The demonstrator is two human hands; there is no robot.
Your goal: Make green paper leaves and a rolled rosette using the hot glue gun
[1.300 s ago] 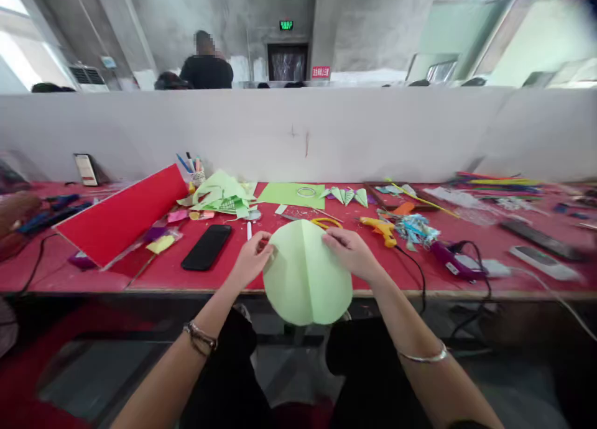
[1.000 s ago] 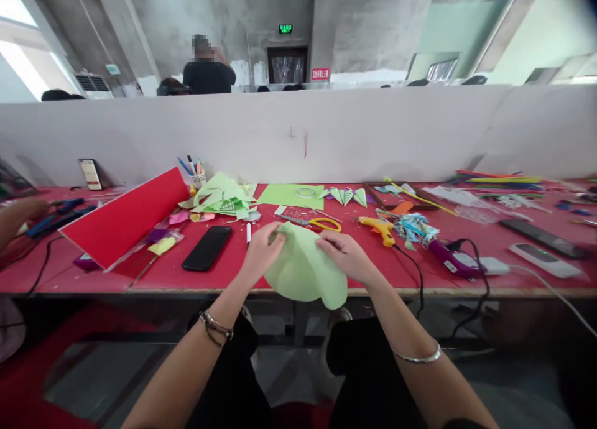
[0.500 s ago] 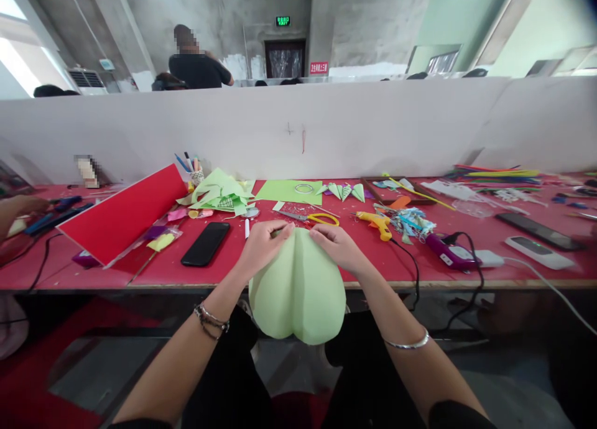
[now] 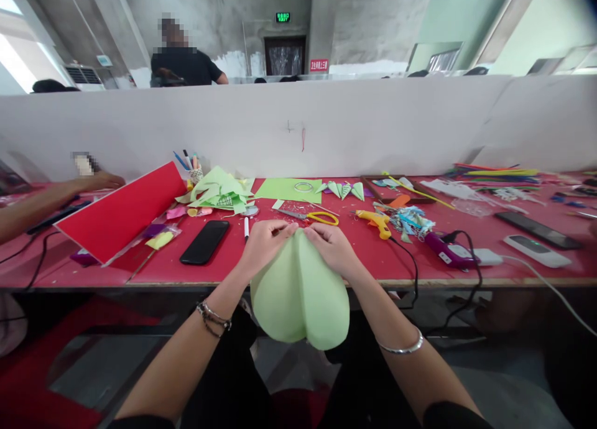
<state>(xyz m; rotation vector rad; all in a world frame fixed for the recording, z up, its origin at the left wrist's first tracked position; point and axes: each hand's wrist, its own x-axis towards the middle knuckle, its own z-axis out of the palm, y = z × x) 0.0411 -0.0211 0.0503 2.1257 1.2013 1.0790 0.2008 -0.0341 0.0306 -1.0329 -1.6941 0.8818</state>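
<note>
A pale green folded paper piece [image 4: 277, 298] with rounded lower lobes hangs in front of the table edge, over my lap. My left hand [image 4: 265, 245] pinches its top edge from the left. From the right, my right hand [image 4: 333, 245] pinches the same edge, with the fingertips of both hands close together. A deep crease runs down the paper between its two lobes. Just beyond my hands lie yellow-handled scissors [image 4: 321, 217] and a white pen [image 4: 246, 228]. A black phone [image 4: 205, 242] rests left of my left hand.
A yellow glue gun [image 4: 377, 222] and a purple device [image 4: 450, 252] with cables lie to the right. Green paper scraps [image 4: 221, 189], a green sheet [image 4: 280, 191] and small paper cones [image 4: 345, 191] are farther back. A red board [image 4: 125, 214] leans at left, near another person's arm [image 4: 56, 199].
The paper's lower part has swung slightly right and its crease has turned. My fingertips have drawn closer together. At left, another person's arm has reached forward behind the red board.
</note>
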